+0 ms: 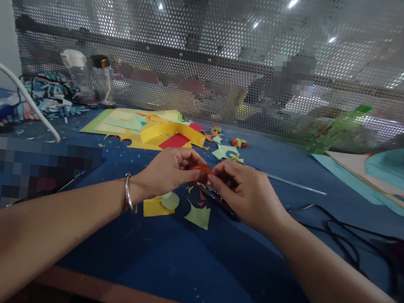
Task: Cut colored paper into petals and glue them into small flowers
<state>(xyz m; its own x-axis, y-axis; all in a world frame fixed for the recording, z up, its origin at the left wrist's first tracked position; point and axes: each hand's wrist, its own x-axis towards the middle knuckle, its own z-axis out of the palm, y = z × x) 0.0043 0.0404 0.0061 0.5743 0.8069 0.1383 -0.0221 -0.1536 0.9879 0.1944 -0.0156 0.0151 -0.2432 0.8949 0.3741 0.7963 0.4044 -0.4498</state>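
Between the fingertips of both hands is a small piece of orange-red paper. My left hand pinches its left side, thumb in front. My right hand grips the right side with thumb and fingers. Part of the paper is hidden by the fingers. Beneath my right hand lies a dark-handled pair of scissors, partly covered. Just below the hands rest a pale green paper circle, a yellow paper piece and a cut pale green scrap.
Coloured sheets and a curled yellow strip lie behind the hands. A rolled paper flower sits beyond them. Two bottles stand back left. A black cable and blue sheets are right. A perforated metal screen closes the back.
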